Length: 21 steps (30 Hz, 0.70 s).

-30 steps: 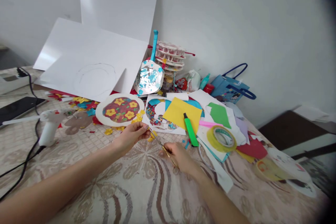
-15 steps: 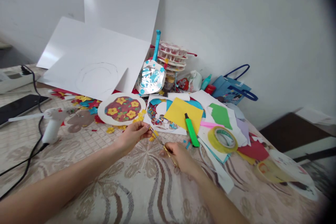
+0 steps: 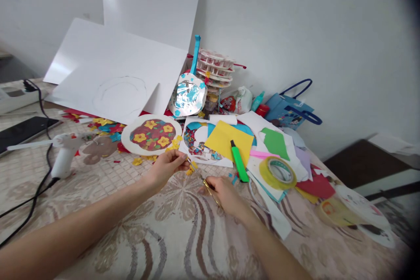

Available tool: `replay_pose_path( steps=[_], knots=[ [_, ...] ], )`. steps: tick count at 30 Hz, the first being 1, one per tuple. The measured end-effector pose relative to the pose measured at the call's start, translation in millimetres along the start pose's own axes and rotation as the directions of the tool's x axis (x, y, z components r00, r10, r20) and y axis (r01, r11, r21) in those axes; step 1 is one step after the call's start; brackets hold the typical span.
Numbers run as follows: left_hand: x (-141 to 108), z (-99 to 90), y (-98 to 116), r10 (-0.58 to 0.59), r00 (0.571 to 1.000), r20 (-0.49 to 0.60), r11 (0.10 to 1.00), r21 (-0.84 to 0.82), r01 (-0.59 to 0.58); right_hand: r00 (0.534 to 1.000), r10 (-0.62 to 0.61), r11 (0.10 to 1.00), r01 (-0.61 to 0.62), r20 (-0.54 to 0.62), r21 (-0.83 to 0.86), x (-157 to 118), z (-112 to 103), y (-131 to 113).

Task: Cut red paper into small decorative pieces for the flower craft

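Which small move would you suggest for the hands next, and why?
I would probably ease the left hand slightly back from the scissors before any snip, since the blades, held by the right hand, reach right up to its pinched fingertips.

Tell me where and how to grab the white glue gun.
Take the white glue gun by its handle, probably best from the near side. The handle points toward the person, while the glue stick juts left and the nozzle end faces right, away from that grip. Mind the black cord at its foot.
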State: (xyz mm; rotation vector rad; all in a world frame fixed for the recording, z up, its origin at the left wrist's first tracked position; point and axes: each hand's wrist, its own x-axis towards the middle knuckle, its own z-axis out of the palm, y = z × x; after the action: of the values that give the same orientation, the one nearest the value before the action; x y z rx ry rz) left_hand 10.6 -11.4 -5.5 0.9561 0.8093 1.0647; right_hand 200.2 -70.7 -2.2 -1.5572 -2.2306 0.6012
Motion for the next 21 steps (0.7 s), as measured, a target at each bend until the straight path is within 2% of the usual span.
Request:
replay_pose_path(
  steps=[13,21],
  knots=[
    [1.4,-1.1,-0.5,0.004,1.0,0.009,1.0,0.021,-0.004,1.0,0.001,1.0,-0.002,0.013,0.013,-1.2,0.4,0.7],
    [3.5,-3.6,2.5,-0.004,1.0,0.006,0.999,0.033,0.004,0.999,0.037,0.995,-0.037,-0.006,-0.088,0.7,2.3,4.4]
  ],
)
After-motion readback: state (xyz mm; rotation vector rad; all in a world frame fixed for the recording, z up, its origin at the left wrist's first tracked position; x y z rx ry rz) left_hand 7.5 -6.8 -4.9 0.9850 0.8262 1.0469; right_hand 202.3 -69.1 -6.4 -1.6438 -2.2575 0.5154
